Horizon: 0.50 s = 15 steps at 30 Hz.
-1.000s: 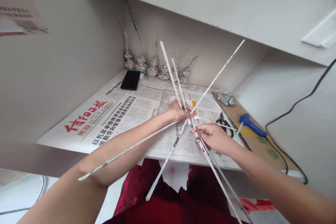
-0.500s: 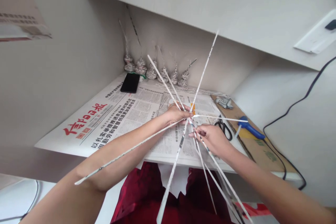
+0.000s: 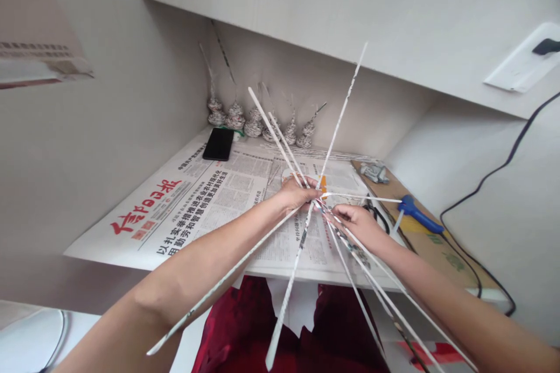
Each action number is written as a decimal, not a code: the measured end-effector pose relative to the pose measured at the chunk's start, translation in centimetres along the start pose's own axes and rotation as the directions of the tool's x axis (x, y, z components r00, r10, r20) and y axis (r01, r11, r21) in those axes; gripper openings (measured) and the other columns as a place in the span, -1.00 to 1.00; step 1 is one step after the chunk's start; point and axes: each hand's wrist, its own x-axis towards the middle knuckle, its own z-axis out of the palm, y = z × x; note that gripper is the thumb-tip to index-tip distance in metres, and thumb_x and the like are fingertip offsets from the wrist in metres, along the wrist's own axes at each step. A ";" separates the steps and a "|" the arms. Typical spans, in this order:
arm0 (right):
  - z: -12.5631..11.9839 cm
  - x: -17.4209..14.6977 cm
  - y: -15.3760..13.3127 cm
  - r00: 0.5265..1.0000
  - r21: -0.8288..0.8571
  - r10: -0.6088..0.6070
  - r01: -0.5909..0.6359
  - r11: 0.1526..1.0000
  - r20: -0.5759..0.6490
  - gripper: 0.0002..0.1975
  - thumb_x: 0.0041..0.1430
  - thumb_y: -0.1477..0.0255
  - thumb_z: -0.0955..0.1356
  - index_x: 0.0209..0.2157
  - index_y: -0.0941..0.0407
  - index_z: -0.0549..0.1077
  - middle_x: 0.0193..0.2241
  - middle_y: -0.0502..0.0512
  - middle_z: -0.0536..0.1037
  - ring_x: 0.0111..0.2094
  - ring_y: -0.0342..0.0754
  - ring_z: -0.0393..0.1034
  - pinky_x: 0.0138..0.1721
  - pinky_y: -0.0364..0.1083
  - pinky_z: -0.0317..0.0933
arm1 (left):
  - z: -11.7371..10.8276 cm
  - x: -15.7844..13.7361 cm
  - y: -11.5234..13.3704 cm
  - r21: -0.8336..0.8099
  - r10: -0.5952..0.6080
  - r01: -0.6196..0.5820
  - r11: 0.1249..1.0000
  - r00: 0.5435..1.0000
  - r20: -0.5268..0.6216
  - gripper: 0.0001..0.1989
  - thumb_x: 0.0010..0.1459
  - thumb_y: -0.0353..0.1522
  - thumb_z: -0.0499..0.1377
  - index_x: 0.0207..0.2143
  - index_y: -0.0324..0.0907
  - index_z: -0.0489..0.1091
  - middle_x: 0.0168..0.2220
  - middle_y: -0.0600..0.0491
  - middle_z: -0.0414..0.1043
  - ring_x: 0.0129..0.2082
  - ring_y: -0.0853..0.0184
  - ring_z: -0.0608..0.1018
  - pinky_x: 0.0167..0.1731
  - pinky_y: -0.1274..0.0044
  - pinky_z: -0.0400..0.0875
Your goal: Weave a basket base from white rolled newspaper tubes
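Several thin rolled-paper sticks (image 3: 303, 239) cross at one point above the newspaper-covered table and fan out in all directions. At that crossing my left hand (image 3: 301, 192) is closed, its thumb and fingers pinching the sticks. My right hand (image 3: 356, 221) is just to the right and lower, with fingers closed on sticks that run down toward my lap. Which of them it grips is partly hidden. One stick points right, its tip near the blue glue gun (image 3: 420, 218). Black-handled scissors (image 3: 380, 217) lie partly behind my right hand.
Woven gourd-shaped paper pieces (image 3: 235, 116) stand along the back wall. A black phone (image 3: 218, 144) rests on the newspaper (image 3: 192, 204). On the right lie cardboard (image 3: 441, 253), crumpled paper (image 3: 374, 172) and a black cable (image 3: 507, 166). Above is a low overhanging panel (image 3: 306, 6).
My right hand has shifted slightly right, and the lower sticks now spread farther right, one reaching along my right forearm. My left hand keeps its pinch at the crossing. The view has tilted slightly.
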 end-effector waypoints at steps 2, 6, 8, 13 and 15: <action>0.1 0.3 -0.2 0.998 0.095 0.017 -0.012 0.995 -0.058 -0.61 0.07 0.07 0.39 -0.52 0.12 0.38 -0.59 -0.06 0.39 -0.54 -0.17 0.22 -0.47 -0.16 0.10 | 0.0 0.1 0.0 0.001 -0.002 0.002 1.000 1.000 0.008 -0.80 -0.06 -0.57 0.30 -0.40 -0.24 0.34 -0.60 0.09 0.46 -0.60 0.37 0.52 -0.56 0.55 0.47; 0.6 1.1 -0.8 0.980 0.410 0.142 -0.074 0.909 -0.140 -0.61 -0.15 0.14 0.53 -0.42 0.13 0.44 -0.49 0.00 0.52 -0.47 -0.14 0.37 -0.44 -0.16 0.22 | 0.0 0.3 -0.2 -0.026 0.023 -0.023 0.999 1.000 0.000 -0.70 -0.21 -0.53 0.41 -0.42 -0.28 0.38 -0.61 0.11 0.43 -0.62 0.39 0.49 -0.57 0.54 0.45; 0.9 1.5 -1.0 0.973 0.593 0.228 -0.168 0.788 -0.027 -0.59 -0.20 0.18 0.56 -0.39 0.13 0.45 -0.48 0.01 0.54 -0.50 -0.13 0.40 -0.50 -0.15 0.25 | -0.1 0.3 -0.3 -0.038 0.057 -0.057 0.998 0.998 -0.007 -0.67 -0.28 -0.51 0.44 -0.44 -0.29 0.39 -0.62 0.11 0.42 -0.64 0.40 0.47 -0.58 0.56 0.41; 1.0 1.8 -1.7 0.946 0.732 0.263 -0.315 0.604 0.190 -0.68 -0.19 0.33 0.56 -0.41 0.15 0.48 -0.60 -0.04 0.49 -0.63 -0.11 0.37 -0.66 -0.12 0.26 | -0.4 0.8 -0.6 0.002 0.099 -0.099 0.995 0.995 -0.023 -0.67 -0.34 -0.47 0.47 -0.48 -0.30 0.42 -0.63 0.10 0.42 -0.65 0.44 0.44 -0.61 0.61 0.31; 1.0 2.0 -2.0 0.941 0.748 0.287 -0.320 0.582 0.180 -0.72 -0.20 0.39 0.56 -0.43 0.16 0.48 -0.63 -0.05 0.48 -0.66 -0.12 0.36 -0.68 -0.13 0.26 | -0.5 1.0 -0.7 -0.007 0.114 -0.114 0.993 0.993 -0.043 -0.65 -0.37 -0.45 0.48 -0.49 -0.30 0.43 -0.62 0.11 0.42 -0.65 0.45 0.44 -0.60 0.61 0.32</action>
